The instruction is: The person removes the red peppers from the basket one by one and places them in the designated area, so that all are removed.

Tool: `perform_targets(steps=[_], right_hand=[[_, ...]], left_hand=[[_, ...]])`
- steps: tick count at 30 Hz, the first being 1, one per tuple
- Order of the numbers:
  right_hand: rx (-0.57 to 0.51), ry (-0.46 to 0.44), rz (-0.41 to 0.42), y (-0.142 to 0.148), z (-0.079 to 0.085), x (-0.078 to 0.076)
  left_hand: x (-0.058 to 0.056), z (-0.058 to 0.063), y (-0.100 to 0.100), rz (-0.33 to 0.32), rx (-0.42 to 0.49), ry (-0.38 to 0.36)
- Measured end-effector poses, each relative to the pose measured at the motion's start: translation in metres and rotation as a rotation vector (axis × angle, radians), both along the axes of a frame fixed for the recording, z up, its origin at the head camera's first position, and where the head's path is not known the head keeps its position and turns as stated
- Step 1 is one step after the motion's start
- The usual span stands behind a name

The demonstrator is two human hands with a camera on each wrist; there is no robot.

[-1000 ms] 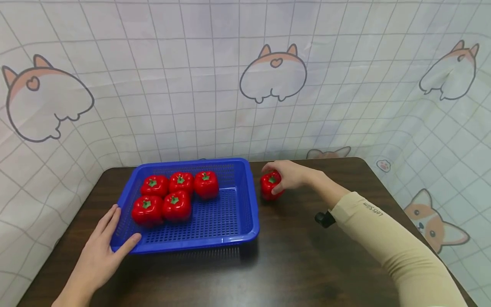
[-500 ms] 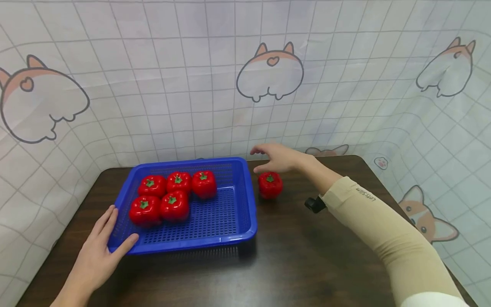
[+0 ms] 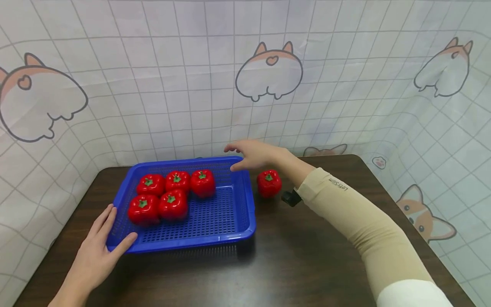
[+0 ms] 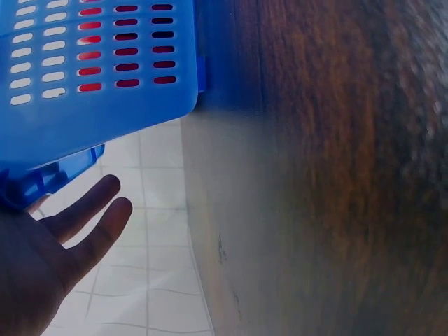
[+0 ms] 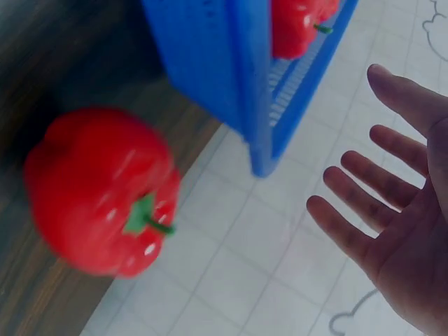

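Note:
My left hand (image 3: 94,251) rests at the near left corner of a blue plastic basket (image 3: 192,244), its fingers straight along the side and its thumb over the front rim. In the left wrist view those fingers (image 4: 98,224) are spread beside the basket wall (image 4: 105,115). Several shiny red bell peppers (image 3: 173,205) with green stems sit in the basket's left and back part. My right hand (image 3: 255,154) hovers over the basket's back right corner, fingers extended and holding nothing. One red bell pepper (image 3: 269,183) stands on the table just right of the basket, beneath the right forearm.
The dark wooden table (image 3: 307,256) reaches back to a white grid-patterned cloth (image 3: 184,106) with cartoon dogs, which also hangs at both sides. A black wrist device (image 3: 291,198) sits under the right sleeve (image 3: 356,213).
My right hand has let go of the bell pepper right of the basket, risen, and moved left to the basket's back right corner. The left hand has stayed at the basket.

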State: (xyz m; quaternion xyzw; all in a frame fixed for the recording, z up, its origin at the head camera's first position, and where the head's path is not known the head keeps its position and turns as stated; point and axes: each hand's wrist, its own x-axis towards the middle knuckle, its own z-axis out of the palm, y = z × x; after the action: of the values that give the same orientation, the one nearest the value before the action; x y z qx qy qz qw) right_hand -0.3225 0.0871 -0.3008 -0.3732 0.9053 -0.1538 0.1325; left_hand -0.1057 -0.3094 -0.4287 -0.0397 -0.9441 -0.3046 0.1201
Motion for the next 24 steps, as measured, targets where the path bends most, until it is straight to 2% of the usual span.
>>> perform_targets(steps=[9,14,24], right_hand=[[0.005,-0.047,0.055,-0.031,0.003,-0.003],[0.031,-0.059,0.067,-0.046,-0.002,-0.005],[0.033,-0.095,0.105,-0.069,-0.017,-0.005]], left_hand=[[-0.001,0.003,0.0,-0.005,0.0,-0.023],[-0.002,0.002,-0.001,-0.008,0.009,0.01],[-0.001,0.0,0.0,-0.008,0.018,0.014]])
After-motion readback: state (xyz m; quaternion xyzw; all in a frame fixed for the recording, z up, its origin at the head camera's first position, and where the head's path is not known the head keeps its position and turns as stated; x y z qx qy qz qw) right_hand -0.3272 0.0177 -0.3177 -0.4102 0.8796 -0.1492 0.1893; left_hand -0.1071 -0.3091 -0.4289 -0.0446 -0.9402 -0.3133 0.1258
